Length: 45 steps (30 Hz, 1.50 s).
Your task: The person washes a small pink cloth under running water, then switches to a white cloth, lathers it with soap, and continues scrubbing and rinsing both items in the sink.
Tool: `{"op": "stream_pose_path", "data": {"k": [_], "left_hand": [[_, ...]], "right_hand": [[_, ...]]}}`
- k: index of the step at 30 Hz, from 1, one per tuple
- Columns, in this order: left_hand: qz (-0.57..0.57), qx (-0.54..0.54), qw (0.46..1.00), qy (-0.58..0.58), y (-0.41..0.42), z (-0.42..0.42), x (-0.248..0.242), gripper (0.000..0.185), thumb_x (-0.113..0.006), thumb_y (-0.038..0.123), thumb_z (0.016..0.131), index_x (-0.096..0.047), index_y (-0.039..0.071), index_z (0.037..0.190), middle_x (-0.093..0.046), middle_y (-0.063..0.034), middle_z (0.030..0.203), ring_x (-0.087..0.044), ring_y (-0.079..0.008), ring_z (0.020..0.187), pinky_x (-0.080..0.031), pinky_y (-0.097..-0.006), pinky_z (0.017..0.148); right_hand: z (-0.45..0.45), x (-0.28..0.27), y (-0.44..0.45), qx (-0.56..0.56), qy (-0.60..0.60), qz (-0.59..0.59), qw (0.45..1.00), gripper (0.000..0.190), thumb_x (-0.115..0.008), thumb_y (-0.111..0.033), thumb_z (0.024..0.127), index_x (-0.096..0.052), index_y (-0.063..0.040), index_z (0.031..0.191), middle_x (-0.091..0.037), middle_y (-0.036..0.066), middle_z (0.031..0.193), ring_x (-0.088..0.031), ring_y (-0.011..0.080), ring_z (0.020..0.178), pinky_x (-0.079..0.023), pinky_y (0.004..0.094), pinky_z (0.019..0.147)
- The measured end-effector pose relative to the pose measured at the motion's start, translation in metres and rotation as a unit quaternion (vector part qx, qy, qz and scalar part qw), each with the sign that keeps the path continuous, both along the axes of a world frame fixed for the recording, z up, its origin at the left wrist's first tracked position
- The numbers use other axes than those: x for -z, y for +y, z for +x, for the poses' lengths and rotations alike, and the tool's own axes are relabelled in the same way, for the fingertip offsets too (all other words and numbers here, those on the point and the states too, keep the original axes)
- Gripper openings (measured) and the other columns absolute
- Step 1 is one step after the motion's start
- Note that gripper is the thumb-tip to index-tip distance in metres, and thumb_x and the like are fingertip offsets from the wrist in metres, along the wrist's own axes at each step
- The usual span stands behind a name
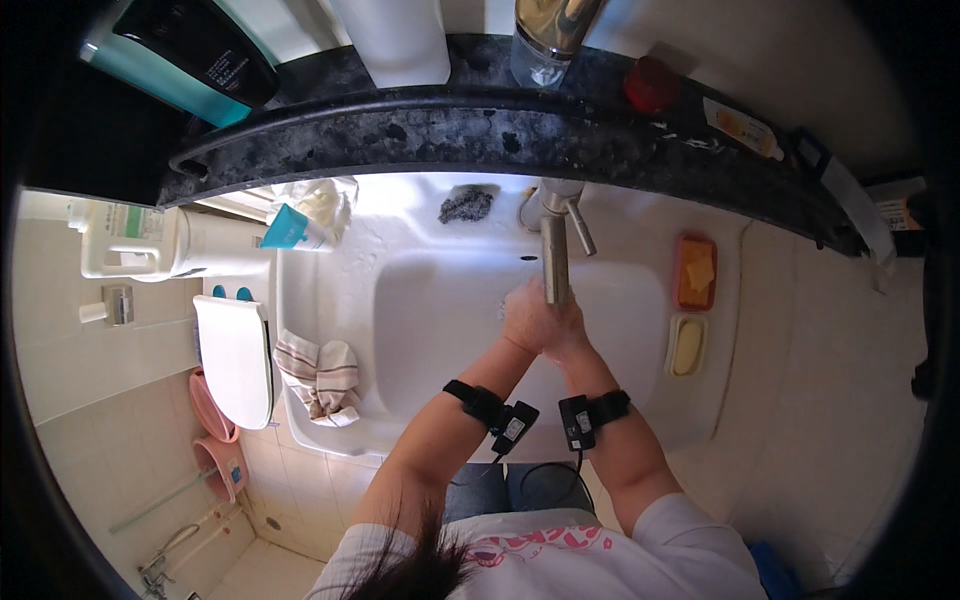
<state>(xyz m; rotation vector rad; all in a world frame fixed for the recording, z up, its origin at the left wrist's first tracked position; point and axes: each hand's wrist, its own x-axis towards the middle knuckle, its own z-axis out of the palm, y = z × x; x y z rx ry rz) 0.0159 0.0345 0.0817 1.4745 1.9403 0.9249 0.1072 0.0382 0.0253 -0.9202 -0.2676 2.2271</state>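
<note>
Both of my hands meet beneath the metal faucet (555,262) over the white washbasin (450,337). My left hand (525,319) lies against my right hand (568,326), and the spout hides part of both. Their skin looks wet or lathered near the fingers. The fingers overlap, so I cannot tell how they are bent or whether anything is between them. The faucet's lever points down to the right of the spout. A black strapped device sits on each forearm.
A yellow soap bar (685,348) lies in a dish below an orange-red soap box (696,274) on the right rim. Left are a striped cloth (319,379) and a blue-and-white tube (296,229). A dark scouring pad (466,205) sits behind. A black shelf (420,131) crosses above the basin.
</note>
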Motion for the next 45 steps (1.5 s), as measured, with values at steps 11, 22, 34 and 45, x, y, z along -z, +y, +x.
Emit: {"op": "stream_pose_path", "data": {"k": [11, 22, 34, 45], "left_hand": [[-0.104, -0.262, 0.822, -0.495, -0.017, 0.001, 0.034, 0.041, -0.046, 0.043, 0.089, -0.057, 0.006, 0.074, -0.060, -0.0108, 0.067, -0.058, -0.0303, 0.064, -0.046, -0.0432, 0.060], [-0.068, -0.071, 0.738, -0.667, -0.068, -0.033, -0.032, 0.043, -0.038, 0.041, 0.095, -0.048, 0.002, 0.109, -0.059, -0.0127, 0.100, -0.060, -0.0246, 0.096, -0.049, -0.0357, 0.083], [-0.009, -0.077, 0.919, -0.387, -0.092, -0.059, -0.141, 0.038, -0.052, 0.031, 0.093, -0.051, 0.002, 0.119, -0.057, -0.0041, 0.099, -0.056, -0.0125, 0.086, -0.046, -0.0269, 0.076], [0.002, -0.053, 0.838, -0.543, -0.108, -0.070, -0.220, 0.026, -0.056, 0.007, 0.087, -0.053, 0.002, 0.112, -0.060, -0.0066, 0.103, -0.057, -0.0115, 0.083, -0.046, -0.0232, 0.068]], "right_hand": [[0.009, -0.036, 0.001, -0.283, -0.563, 0.281, 0.724, 0.027, -0.047, -0.024, 0.090, -0.056, -0.001, 0.101, -0.058, 0.018, 0.101, -0.057, 0.0287, 0.094, -0.045, 0.0389, 0.077], [0.012, -0.199, 0.024, -0.111, -0.612, 0.699, 0.353, 0.057, -0.057, 0.002, 0.077, -0.045, -0.014, 0.130, -0.043, 0.000, 0.135, -0.038, 0.0200, 0.126, -0.018, 0.0539, 0.107], [-0.016, -0.223, -0.037, -0.199, -0.416, 0.629, 0.626, 0.073, -0.068, -0.023, 0.078, -0.030, -0.006, 0.138, -0.039, 0.017, 0.135, -0.039, 0.0295, 0.125, -0.034, 0.0439, 0.099], [-0.024, -0.277, -0.043, -0.130, -0.080, 0.251, 0.956, 0.041, -0.040, -0.030, 0.096, -0.053, -0.002, 0.122, -0.057, 0.012, 0.117, -0.054, 0.0165, 0.105, -0.043, 0.0307, 0.089]]}}
